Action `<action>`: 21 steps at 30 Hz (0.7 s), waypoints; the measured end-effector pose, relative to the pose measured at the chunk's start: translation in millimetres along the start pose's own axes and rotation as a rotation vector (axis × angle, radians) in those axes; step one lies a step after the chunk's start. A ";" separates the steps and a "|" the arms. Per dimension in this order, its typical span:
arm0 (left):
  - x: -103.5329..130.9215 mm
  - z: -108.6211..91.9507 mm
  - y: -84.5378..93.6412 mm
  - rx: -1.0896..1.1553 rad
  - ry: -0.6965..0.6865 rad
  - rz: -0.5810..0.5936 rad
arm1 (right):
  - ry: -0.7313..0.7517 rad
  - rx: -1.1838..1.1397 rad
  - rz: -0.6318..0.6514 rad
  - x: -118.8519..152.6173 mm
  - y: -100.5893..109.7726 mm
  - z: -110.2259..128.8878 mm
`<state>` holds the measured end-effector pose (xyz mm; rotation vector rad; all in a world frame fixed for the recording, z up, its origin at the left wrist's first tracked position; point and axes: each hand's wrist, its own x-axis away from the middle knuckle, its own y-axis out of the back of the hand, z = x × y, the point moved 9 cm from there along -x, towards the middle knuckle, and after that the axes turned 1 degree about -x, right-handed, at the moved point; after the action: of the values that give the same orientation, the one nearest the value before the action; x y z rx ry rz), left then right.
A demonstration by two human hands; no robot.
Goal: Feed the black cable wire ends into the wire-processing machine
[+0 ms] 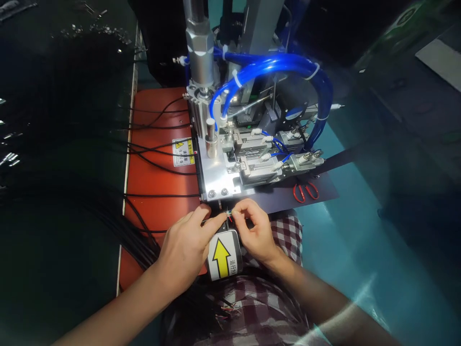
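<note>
Pinching some thin coloured wires (229, 215) between thumb and index finger, we're using our right hand (254, 228) at lower center of the frame, right by the front edge of the shiny metal machine (219, 178). Our left hand (189, 245) is bringing its thumb tip up to the same wires from the left, but its lower fingers are hiding, so we can't tell if it's really gripping them. Just below, the plate with the yellow arrow (223, 254) is sitting between our hands. Blue tubes (277, 62) are looping over the machine at upper center, and the red-handled scissors (305, 192) are lying right of center. Over on the left, black cables (139, 240) are running across the orange surface (162, 182), and checkered cloth (252, 307) is filling the bottom center.
</note>
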<state>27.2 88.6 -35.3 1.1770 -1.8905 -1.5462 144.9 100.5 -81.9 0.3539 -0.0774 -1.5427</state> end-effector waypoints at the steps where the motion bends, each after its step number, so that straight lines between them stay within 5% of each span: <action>1: 0.2 0.1 -0.4 -0.003 0.001 0.005 | 0.011 -0.001 -0.006 0.3 0.0 0.5; 9: 2.0 0.8 -0.9 0.008 -0.005 0.011 | -0.015 0.005 0.003 1.7 -0.7 -4.3; 19: -1.2 -5.0 0.4 -0.098 -0.019 0.015 | -0.482 -0.135 0.146 4.7 -8.7 -23.3; 21: -1.3 -5.2 -0.7 -0.097 -0.017 0.026 | -0.476 -0.109 0.159 2.9 -7.6 -20.3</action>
<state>32.1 86.6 -34.3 1.0956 -1.8123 -1.6198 143.1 101.2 -103.7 -0.1096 -0.3824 -1.4395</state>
